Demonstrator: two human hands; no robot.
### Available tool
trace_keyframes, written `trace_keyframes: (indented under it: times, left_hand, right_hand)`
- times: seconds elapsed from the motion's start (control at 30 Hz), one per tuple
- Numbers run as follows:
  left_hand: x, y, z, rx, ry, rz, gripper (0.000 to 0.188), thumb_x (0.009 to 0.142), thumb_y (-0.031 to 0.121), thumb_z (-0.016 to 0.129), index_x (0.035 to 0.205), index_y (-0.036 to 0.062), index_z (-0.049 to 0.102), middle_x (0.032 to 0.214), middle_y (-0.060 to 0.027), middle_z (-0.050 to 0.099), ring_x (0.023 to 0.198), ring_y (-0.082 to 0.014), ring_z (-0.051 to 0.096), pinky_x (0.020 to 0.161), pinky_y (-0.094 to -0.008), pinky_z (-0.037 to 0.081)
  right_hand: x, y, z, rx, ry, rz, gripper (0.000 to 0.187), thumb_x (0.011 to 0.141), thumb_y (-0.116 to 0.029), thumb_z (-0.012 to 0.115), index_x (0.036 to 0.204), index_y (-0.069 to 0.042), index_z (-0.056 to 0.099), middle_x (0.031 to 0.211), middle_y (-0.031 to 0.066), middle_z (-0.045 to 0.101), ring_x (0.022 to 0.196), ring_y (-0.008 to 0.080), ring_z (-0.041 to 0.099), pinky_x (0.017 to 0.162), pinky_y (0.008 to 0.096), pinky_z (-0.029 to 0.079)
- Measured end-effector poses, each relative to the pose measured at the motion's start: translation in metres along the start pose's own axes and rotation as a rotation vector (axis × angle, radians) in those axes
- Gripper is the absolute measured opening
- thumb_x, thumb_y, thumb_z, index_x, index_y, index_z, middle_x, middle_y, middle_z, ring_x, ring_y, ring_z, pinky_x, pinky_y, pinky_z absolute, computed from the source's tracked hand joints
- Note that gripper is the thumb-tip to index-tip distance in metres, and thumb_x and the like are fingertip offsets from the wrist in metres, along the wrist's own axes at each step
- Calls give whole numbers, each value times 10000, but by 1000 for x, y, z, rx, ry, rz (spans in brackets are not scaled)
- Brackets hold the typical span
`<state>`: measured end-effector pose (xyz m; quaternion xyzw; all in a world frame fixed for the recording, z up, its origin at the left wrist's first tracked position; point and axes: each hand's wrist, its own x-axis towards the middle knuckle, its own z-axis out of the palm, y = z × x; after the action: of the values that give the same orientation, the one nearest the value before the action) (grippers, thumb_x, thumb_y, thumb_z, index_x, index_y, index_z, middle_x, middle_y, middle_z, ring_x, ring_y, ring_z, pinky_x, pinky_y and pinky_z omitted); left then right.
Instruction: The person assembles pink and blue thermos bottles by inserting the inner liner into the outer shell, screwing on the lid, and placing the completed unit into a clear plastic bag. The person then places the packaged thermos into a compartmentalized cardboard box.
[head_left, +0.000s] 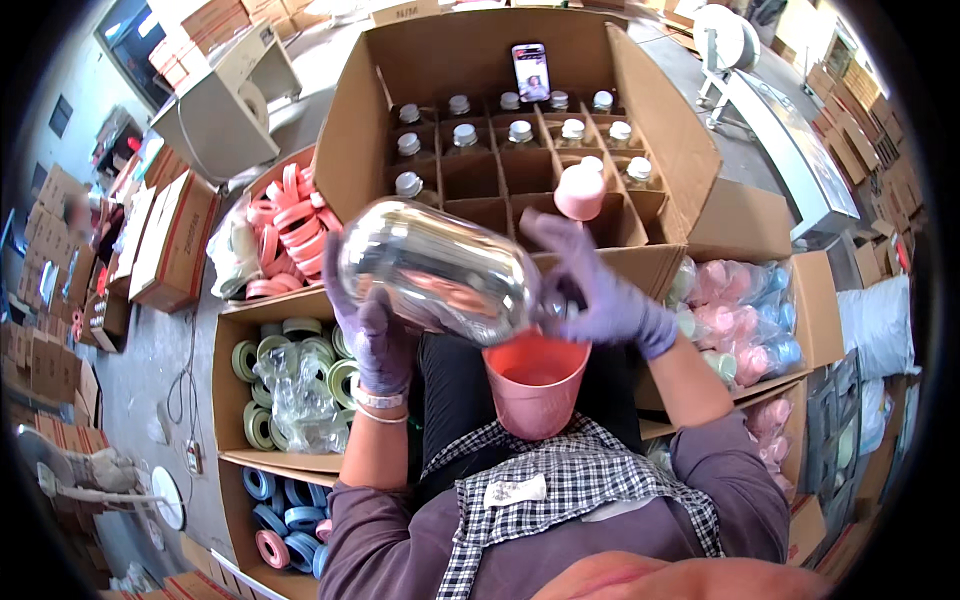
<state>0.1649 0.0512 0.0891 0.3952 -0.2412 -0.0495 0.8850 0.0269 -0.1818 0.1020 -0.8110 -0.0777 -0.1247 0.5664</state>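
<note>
Grasping a silver bottle (440, 265) in our left hand (375, 330), the right hand's (605, 295) grip unclear, we are sitting behind a pink bucket (540, 397) and a big carton (660, 130)

Flask (440, 268) and bucket (535, 402) before divided carton (440, 62)

"What stands far left?"
"A pale desk (222, 105), with a brown carton (172, 240) nearer on that side."
"And far right?"
"A long grey metal bench (785, 150); nearer, a pale blue plastic sack (878, 325)."
"Anything else?"
"A lit smartphone (531, 72) at the far middle, a socket block (193, 457) on the left floor, a round white stand base (168, 498) near left."
</note>
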Motion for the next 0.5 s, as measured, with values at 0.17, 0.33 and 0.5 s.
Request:
trace_keyframes:
  times: [0.17, 0.33, 0.5]
  left_hand:
    - [15, -9, 41, 907, -1052, 155, 986, 673, 563, 852, 1418, 21, 502, 1350, -201, 550, 1277, -374, 532, 1095, -461, 423]
    - [-17, -18, 82, 1211, -1412, -78, 1095, 541, 503, 926, 1440, 75, 471, 1403, -209, 475, 1275, -441, 487, 1079, -496, 426]
    - [-27, -11, 69, 1259, -1279, -50, 963, 581, 362, 894, 1408, 58, 505, 1376, -212, 515, 1257, -425, 517, 1075, -481, 441]
  right_hand:
    - [-78, 67, 12, 429, -21, 52, 983, 833, -531, 783, 1505, -40, 259, 1482, 141, 413, 1400, 259, 399, 1175, 433, 311]
    - [-119, 69, 27, 500, 97, 75, 1033, 881, -665, 641, 1552, -44, 159, 1545, 156, 331, 1447, 273, 340, 1204, 441, 265]
    - [-150, 56, 23, 429, 108, 180, 1107, 852, -635, 698, 1588, -37, 129, 1543, 206, 355, 1403, 315, 420, 1175, 446, 330]
